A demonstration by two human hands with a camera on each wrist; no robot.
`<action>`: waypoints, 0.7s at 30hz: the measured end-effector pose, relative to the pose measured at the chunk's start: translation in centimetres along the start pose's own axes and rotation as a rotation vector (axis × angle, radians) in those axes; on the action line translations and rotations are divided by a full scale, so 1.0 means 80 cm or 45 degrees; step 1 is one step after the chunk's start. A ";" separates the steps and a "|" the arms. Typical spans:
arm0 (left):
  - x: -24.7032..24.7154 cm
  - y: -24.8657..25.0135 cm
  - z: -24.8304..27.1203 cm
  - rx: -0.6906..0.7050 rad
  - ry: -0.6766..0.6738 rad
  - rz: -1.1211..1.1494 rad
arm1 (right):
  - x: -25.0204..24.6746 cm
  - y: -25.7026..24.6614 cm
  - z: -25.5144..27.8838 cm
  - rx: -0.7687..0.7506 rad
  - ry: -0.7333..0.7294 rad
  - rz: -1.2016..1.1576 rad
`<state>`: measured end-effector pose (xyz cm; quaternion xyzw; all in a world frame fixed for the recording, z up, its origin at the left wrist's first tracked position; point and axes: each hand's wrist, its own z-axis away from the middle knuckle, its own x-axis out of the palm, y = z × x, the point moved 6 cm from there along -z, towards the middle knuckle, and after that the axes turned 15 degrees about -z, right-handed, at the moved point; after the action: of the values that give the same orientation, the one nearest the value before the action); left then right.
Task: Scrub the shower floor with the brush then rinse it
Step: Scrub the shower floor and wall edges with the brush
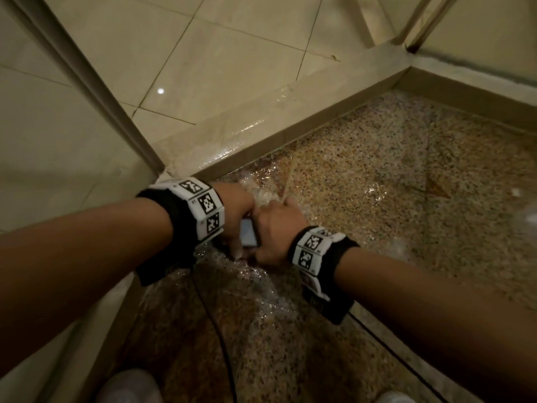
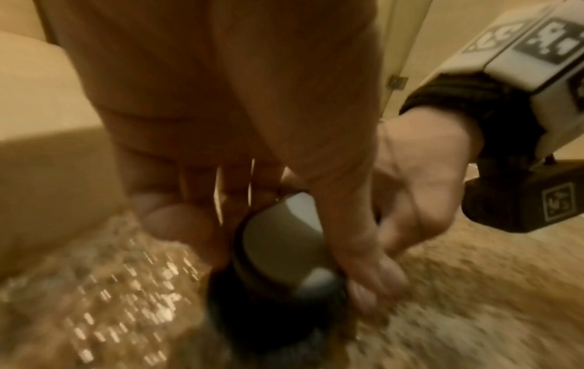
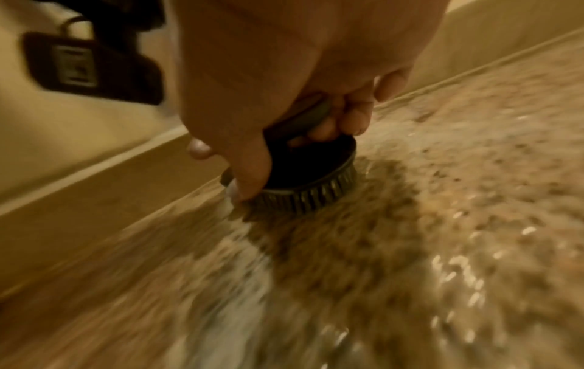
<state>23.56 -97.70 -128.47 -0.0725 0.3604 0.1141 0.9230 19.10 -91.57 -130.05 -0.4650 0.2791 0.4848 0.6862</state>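
Note:
A round black scrub brush (image 1: pixel 249 237) with a grey handle stands bristles-down on the wet speckled shower floor (image 1: pixel 377 175), close to the corner by the curb. Both hands are bunched over it. My left hand (image 1: pixel 236 228) grips the brush (image 2: pixel 278 249), with fingers on one side of the handle and the thumb on the other. My right hand (image 1: pixel 273 231) has its fingers curled under the grey handle of the brush (image 3: pixel 316 179). Water glistens on the floor (image 3: pixel 442 274) around the bristles. Both wrist views are blurred.
A low wet curb (image 1: pixel 261 132) bounds the shower floor, with pale bathroom tiles (image 1: pixel 218 53) beyond it. A door frame (image 1: pixel 87 82) rises at the left. Thin black cables (image 1: pixel 215 330) trail from the wrists. Two light shoes (image 1: pixel 130 385) show at the bottom.

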 end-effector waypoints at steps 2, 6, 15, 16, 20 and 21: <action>-0.033 -0.021 -0.002 -0.147 0.341 -0.093 | -0.026 0.033 -0.015 0.245 0.105 -0.103; -0.031 0.005 -0.014 -0.127 0.437 0.015 | -0.040 0.046 -0.013 0.242 0.039 0.009; -0.032 0.028 -0.014 -0.111 0.510 -0.291 | -0.034 0.058 0.010 0.282 0.157 0.001; -0.037 0.029 -0.015 -0.161 0.509 -0.374 | -0.041 0.059 0.005 0.295 0.157 0.022; -0.011 0.059 0.005 -0.062 0.402 -0.621 | -0.024 0.037 0.024 0.070 0.090 0.009; 0.001 0.063 0.013 -0.026 0.375 -0.599 | -0.013 0.031 0.034 0.033 0.094 -0.018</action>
<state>22.99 -92.58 -128.05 -0.1793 0.4629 -0.1116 0.8609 16.26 -89.30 -128.96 -0.4757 0.3073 0.4588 0.6847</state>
